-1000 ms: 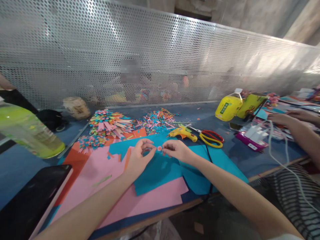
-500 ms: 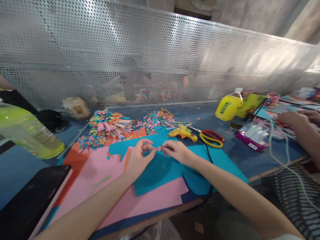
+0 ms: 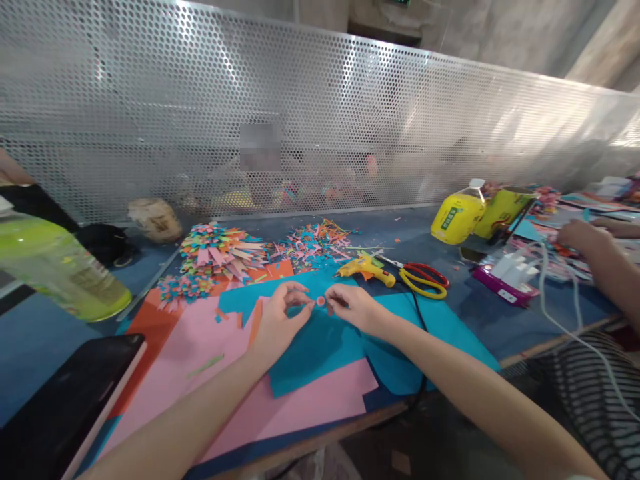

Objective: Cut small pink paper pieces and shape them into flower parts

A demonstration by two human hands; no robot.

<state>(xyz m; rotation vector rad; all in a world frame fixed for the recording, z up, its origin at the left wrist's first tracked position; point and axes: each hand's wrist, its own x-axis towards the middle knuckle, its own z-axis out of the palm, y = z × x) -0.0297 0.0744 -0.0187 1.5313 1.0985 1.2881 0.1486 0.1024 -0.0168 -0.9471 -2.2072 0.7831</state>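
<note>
My left hand [image 3: 283,319] and my right hand [image 3: 350,305] meet over the blue paper sheet [image 3: 320,340]. Both pinch a tiny rolled pink paper piece [image 3: 321,301] between their fingertips. Pink paper sheets [image 3: 200,353] lie under and left of the blue one. A yellow glue gun [image 3: 364,269] and red-and-yellow scissors [image 3: 423,277] rest just beyond my right hand.
Piles of colourful paper scraps [image 3: 220,250] lie at the back near a perforated metal screen [image 3: 320,120]. A green bottle [image 3: 55,267] and a black tablet [image 3: 55,400] sit left. Yellow bottles [image 3: 457,213] and a charger [image 3: 507,270] stand right, where another person's hand [image 3: 580,235] works.
My hands stay pinched on the pink roll, barely shifting. The other person's hands at the right drew back toward the frame's edge.
</note>
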